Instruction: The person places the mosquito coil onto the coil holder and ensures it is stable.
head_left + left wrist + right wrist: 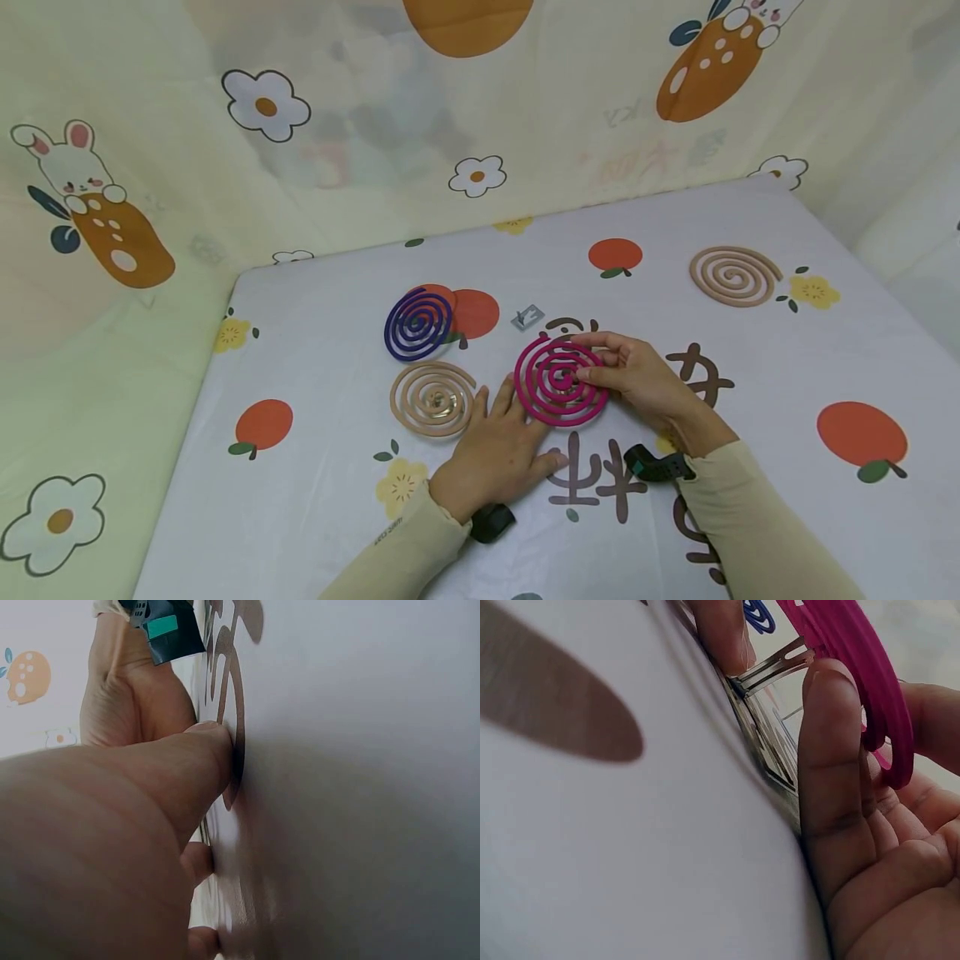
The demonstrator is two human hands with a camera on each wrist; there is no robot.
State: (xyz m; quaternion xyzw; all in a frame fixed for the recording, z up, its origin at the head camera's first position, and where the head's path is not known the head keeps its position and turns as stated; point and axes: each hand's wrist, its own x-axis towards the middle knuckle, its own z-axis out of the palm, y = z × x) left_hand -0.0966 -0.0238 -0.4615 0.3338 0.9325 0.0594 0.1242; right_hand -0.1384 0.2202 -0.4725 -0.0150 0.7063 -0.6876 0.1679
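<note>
You hold the flat magenta spiral coil (562, 382) in your right hand (647, 382), thumb on its upper face and fingers at its right side, so that hand is closed in a pinch. The coil sits at the middle of the work area, raised off the white printed tablecloth (330, 500). In the right wrist view, a thin silver metal stand (751, 679) lies beneath it, its flat plate on the cloth and its prong rising to the magenta coil. You cannot tell from here whether the prong is seated in the spiral.

Your left hand (491, 457) lies palm down with its fingers spread and fairly straight, gripping nothing that shows. Its fingers reach the magenta coil's left edge, and at least one tip is hidden there; in the right wrist view a fingertip comes down at the prong's foot.

Just left of your left fingertips is a tan spiral coil (432, 399) with a shiny metal piece at its centre. Beyond it lies a dark blue spiral coil (417, 325). A small silver metal plate (528, 317) rests beyond the magenta coil, and a second tan spiral coil (735, 276) lies well apart at the far right.
</note>
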